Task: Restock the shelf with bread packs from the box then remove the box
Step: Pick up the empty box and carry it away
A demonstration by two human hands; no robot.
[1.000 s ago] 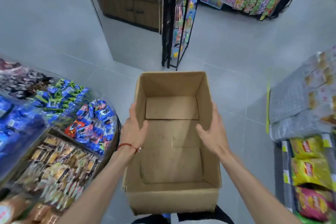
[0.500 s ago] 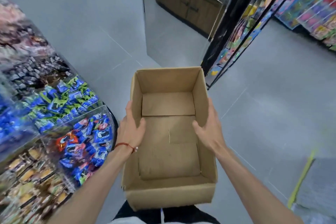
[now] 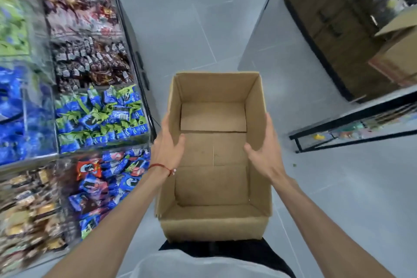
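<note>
An open brown cardboard box (image 3: pixel 214 223) is held up in front of my body, above the grey floor. Nothing lies inside it; only its bare bottom flaps show. My left hand (image 3: pixel 168 149) grips the box's left wall, thumb inside and fingers outside; a red string is tied round that wrist. My right hand (image 3: pixel 264 151) grips the right wall the same way. No bread packs are in view.
A snack display (image 3: pixel 99 117) with clear bins of blue, green and dark packets runs along my left. A wooden cabinet (image 3: pixel 334 36) and another cardboard box (image 3: pixel 397 52) stand at the far right. A black wire rack (image 3: pixel 356 128) is on the right. Grey tiled floor (image 3: pixel 180 18) stretches ahead.
My view has turned left while I carry the box: the snack bins now fill the left side, and the cabinet and rack have slid to the right. My grip on the box is unchanged.
</note>
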